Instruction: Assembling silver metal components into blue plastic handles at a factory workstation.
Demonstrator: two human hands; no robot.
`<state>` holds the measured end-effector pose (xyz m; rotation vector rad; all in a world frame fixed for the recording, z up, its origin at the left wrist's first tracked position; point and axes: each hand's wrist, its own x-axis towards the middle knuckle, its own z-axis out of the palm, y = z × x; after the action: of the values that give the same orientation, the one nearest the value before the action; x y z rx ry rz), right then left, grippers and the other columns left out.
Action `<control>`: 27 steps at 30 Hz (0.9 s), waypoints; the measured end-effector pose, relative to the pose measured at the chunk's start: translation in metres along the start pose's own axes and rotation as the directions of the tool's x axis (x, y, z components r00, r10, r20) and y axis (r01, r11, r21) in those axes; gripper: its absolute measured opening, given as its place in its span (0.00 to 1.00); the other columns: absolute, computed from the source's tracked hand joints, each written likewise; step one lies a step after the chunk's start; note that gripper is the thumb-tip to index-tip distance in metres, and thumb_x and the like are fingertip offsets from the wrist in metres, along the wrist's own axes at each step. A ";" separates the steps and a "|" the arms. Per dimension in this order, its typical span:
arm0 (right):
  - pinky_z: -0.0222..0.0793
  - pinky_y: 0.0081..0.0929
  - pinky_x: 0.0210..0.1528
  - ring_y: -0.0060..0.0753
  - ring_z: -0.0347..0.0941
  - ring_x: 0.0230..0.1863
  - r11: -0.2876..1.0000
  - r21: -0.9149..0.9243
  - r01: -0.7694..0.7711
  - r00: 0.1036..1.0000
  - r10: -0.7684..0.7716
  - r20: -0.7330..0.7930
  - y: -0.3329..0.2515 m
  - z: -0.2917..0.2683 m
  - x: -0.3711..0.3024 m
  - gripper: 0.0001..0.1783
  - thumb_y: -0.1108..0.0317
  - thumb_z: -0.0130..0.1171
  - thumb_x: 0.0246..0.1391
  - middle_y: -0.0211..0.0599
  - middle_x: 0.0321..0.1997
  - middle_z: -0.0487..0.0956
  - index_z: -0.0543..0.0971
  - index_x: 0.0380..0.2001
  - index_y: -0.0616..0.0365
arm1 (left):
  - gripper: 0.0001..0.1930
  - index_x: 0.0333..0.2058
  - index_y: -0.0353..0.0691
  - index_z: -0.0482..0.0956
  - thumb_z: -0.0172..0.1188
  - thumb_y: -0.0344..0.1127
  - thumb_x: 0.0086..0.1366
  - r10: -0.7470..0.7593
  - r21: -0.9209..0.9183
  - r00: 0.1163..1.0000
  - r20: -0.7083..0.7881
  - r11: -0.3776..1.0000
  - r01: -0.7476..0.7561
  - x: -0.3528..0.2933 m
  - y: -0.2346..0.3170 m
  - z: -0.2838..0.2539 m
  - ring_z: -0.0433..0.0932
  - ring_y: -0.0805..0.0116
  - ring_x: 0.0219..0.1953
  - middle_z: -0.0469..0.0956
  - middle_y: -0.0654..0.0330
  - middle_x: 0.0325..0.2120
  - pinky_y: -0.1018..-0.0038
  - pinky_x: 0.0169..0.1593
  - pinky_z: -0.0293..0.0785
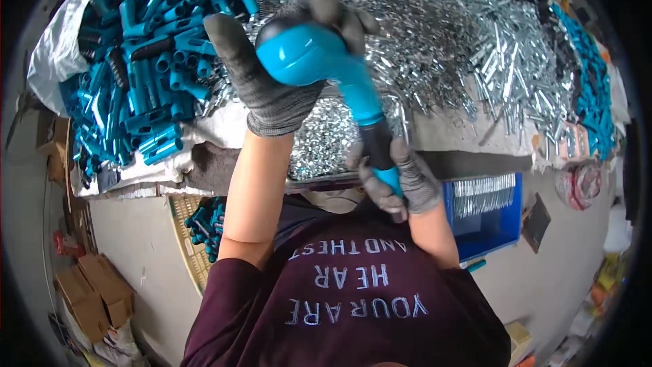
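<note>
Over the front of the bench I hold a teal tool with a rounded head and a handle with a black band (360, 92), tilted and slightly blurred. Grey knit gloves cover both hands. My left hand (275, 92) is wrapped around the rounded head from below, its thumb sticking out to the left and its fingertips curling over the far side. My right hand (415, 180) grips the lower handle near its teal end. Beneath the tool sits a metal tray (319, 178) full of small shiny metal parts, partly hidden by my hands and the tool.
Teal plastic handle pieces (146, 75) are heaped at left; loose metal pins and rods (506, 61) cover the middle and right. More teal parts (591, 88) lie far right. Below the bench stand a yellow basket (182, 214), a blue bin (485, 231) holding metal rods, and cardboard boxes (95, 292).
</note>
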<state>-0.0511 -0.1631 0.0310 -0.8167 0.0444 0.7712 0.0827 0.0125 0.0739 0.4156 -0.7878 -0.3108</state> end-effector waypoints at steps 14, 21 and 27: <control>0.52 0.16 0.04 0.17 0.58 0.05 0.954 -0.136 0.267 0.949 -0.285 -0.137 0.010 -0.011 -0.026 0.44 0.29 0.50 0.52 0.27 0.10 0.67 0.72 0.38 0.70 | 0.19 0.51 0.37 0.78 0.52 0.42 0.69 -0.211 0.764 0.958 -0.193 0.580 0.281 0.005 0.030 -0.012 0.76 0.64 0.52 0.79 0.57 0.47 0.70 0.57 0.70; 0.59 0.16 0.11 0.18 0.65 0.12 0.981 -0.132 0.142 0.985 -0.154 -0.081 -0.002 -0.027 -0.010 0.37 0.35 0.53 0.55 0.32 0.19 0.72 0.68 0.47 0.63 | 0.18 0.51 0.44 0.78 0.49 0.46 0.69 -0.239 0.753 0.951 -0.196 0.584 0.302 -0.007 0.036 -0.022 0.78 0.63 0.47 0.79 0.55 0.47 0.67 0.56 0.71; 0.58 0.16 0.09 0.19 0.63 0.10 0.930 -0.363 -0.055 0.907 -0.106 -0.408 0.021 -0.029 0.008 0.37 0.36 0.58 0.52 0.28 0.18 0.71 0.69 0.49 0.58 | 0.16 0.49 0.51 0.79 0.48 0.35 0.65 -0.162 0.923 0.981 0.109 0.384 -0.039 -0.001 0.023 -0.017 0.77 0.62 0.49 0.79 0.61 0.46 0.69 0.56 0.69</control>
<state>-0.0515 -0.1686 -0.0048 -1.3333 0.2831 0.5702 0.0965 0.0369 0.0732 1.5376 -1.0964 0.0815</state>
